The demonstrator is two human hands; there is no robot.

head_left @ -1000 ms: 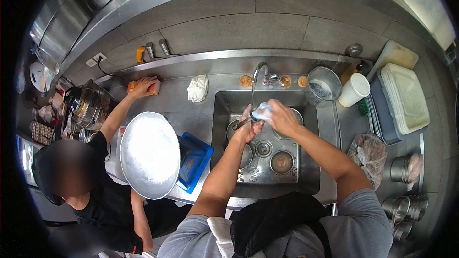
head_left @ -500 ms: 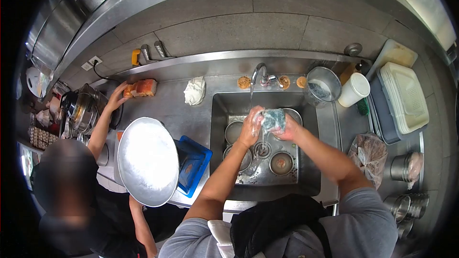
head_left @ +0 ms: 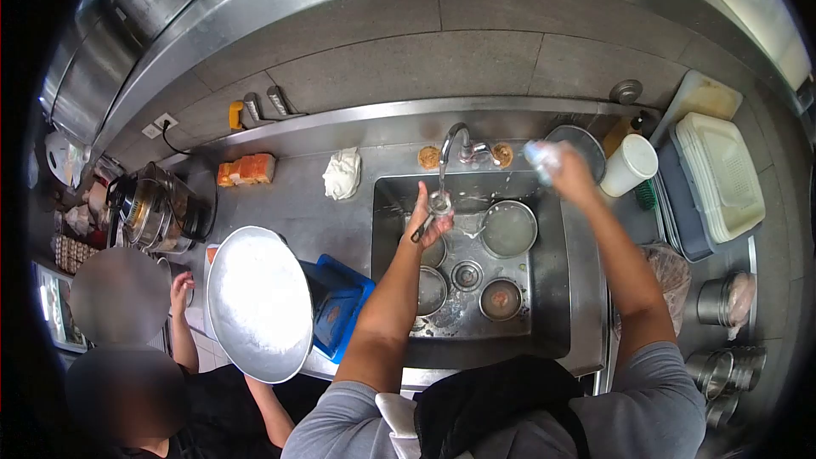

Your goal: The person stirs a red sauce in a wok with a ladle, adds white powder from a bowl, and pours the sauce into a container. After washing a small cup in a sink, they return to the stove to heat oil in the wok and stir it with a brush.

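Under the running tap [head_left: 457,144], my left hand [head_left: 427,223] holds a small metal utensil [head_left: 439,202] with a short handle; water falls onto its round end. My right hand [head_left: 568,174], blurred by motion, grips a sudsy sponge [head_left: 544,157] beside the tall metal pot [head_left: 586,140] at the sink's back right corner. Below in the steel sink [head_left: 552,323] lie several round metal bowls. The largest bowl [head_left: 510,229] contains cloudy water, and a smaller bowl [head_left: 501,299] sits near the drain [head_left: 467,275].
On the left, a person [head_left: 221,404] in black stands behind a large pale oval basin [head_left: 259,302], next to a blue crate [head_left: 344,297]. A white cloth [head_left: 342,173] and orange sponges [head_left: 246,170] lie on the counter. Right are a white tub [head_left: 629,166] and stacked trays [head_left: 718,174].
My hands have parted; the right carried the sponge right and up to the pot. The small utensil now shows in my left hand. The other person's hand left the orange sponges.
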